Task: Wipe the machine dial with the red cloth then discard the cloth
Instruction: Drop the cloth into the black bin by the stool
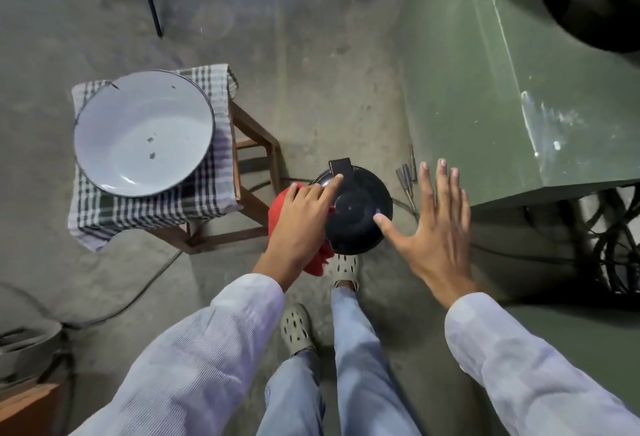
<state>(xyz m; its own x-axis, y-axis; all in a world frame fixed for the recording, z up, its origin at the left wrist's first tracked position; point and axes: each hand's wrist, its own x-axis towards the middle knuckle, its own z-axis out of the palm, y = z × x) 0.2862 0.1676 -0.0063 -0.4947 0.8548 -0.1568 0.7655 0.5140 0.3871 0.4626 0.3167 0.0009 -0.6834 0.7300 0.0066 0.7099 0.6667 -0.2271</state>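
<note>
A black round bin with a domed lid [360,214] stands on the floor in front of my feet. My left hand [304,217] holds the red cloth [278,214] bunched under its palm at the bin's left side, with the index finger stretched onto the lid near its black hinge tab [340,167]. My right hand [433,227] is spread open, fingers apart, just right of the bin, its thumb tip touching the lid's right edge. The green machine [485,89] rises at the right; a dark round part [595,2] shows at its top, blurred.
A wooden stool [256,172] covered by a checked cloth [207,207] stands left of the bin and carries a chipped grey enamel bowl [114,99]. Cables run over the concrete floor. Several metal tools [407,176] lie by the machine's base. A dark wheel frame [609,248] sits under the machine.
</note>
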